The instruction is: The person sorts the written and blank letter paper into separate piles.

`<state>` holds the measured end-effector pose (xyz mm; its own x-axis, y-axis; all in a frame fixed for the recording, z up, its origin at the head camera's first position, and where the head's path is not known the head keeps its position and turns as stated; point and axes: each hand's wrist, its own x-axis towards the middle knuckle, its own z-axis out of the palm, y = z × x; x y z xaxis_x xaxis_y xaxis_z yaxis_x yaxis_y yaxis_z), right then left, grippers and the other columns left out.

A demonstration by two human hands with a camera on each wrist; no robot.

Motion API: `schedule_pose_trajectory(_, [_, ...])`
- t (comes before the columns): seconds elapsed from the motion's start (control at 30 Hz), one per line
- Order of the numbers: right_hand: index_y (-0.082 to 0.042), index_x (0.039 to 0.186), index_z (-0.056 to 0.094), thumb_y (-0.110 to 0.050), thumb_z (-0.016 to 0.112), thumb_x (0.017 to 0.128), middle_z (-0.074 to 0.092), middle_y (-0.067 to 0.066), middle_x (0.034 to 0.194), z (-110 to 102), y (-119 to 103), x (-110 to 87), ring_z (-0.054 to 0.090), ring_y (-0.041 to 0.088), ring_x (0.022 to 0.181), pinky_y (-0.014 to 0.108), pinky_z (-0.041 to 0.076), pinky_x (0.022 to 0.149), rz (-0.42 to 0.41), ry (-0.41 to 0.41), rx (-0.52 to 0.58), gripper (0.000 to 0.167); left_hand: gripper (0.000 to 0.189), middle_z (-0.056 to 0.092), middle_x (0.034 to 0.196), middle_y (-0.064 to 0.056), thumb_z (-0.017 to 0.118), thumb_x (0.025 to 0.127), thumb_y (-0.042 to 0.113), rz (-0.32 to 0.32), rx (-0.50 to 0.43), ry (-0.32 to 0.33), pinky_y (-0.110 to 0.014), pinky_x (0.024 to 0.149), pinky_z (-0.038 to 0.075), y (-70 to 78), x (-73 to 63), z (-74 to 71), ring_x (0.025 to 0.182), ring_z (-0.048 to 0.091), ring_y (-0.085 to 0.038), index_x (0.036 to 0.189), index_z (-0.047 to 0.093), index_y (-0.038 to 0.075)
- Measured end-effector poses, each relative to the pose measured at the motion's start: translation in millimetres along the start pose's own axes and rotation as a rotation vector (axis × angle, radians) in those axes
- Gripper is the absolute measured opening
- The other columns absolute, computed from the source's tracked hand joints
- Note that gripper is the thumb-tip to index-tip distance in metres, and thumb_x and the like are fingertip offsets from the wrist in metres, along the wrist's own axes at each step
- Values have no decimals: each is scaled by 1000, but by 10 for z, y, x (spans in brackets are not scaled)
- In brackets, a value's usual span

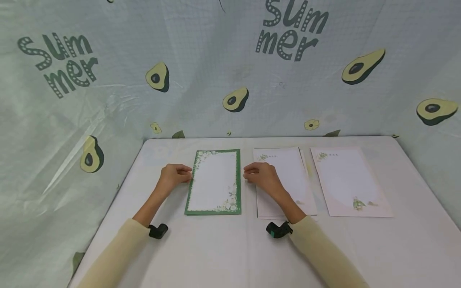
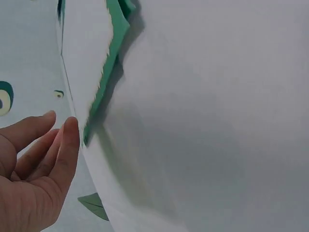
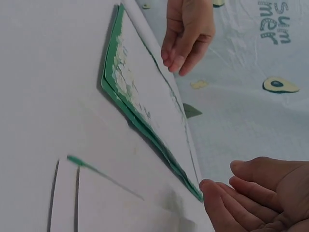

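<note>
Booth-like workspace, avocado-print sheeting (image 1: 201,44) around a white table (image 1: 216,252).

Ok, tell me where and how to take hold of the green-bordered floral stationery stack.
Pinch the green-bordered floral stationery stack by its two long edges near mid-length, left hand from the left, right hand from the right. It lies face up with those sides exposed, and the right wrist view shows its layered edge wavy, which probably helps a pinch.

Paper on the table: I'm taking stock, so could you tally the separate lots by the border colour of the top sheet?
Green: 1 (left pile)
Pink: 2 (middle pile, rightmost paper)
Total: 3
</note>
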<state>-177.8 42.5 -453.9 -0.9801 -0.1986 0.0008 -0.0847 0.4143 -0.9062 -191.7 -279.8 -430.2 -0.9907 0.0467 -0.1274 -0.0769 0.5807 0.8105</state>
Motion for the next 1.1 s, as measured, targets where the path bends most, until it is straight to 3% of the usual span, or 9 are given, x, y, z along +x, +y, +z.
schedule_pose_trajectory(0.3, [-1, 120, 73, -15, 73, 96, 75, 13, 112, -548, 182, -208, 72, 27, 102, 38, 62, 80, -43, 37, -182, 28, 32, 71, 115, -25, 68, 97, 3, 83, -89, -80, -37, 86, 63, 217, -125, 266, 104, 71, -37, 126, 65, -11])
schedule_pose_trajectory(0.67, [2, 121, 70, -13, 69, 98, 74, 18, 110, -1231, 430, -545, 70, 34, 102, 28, 57, 70, 9, 101, -366, 28, 35, 70, 115, -23, 71, 95, 2, 137, -219, -168, -36, 84, 64, 450, -165, 777, 102, 72, -37, 127, 64, -9])
schedule_pose_trajectory(0.83, [3, 125, 67, -15, 66, 100, 71, 23, 115, -1390, 490, -616, 68, 39, 106, 34, 59, 72, 64, 78, -418, 31, 34, 72, 112, -19, 71, 95, 3, 143, -256, -209, -36, 84, 64, 521, -118, 977, 99, 73, -33, 127, 65, -7])
schedule_pose_trajectory(1.1, [8, 127, 63, -18, 65, 101, 69, 24, 113, -1435, 593, -640, 67, 36, 100, 40, 59, 75, 151, 14, -404, 36, 35, 74, 111, -17, 72, 94, 6, 124, -213, -265, -31, 85, 62, 620, -17, 1206, 99, 73, -25, 127, 66, -7])
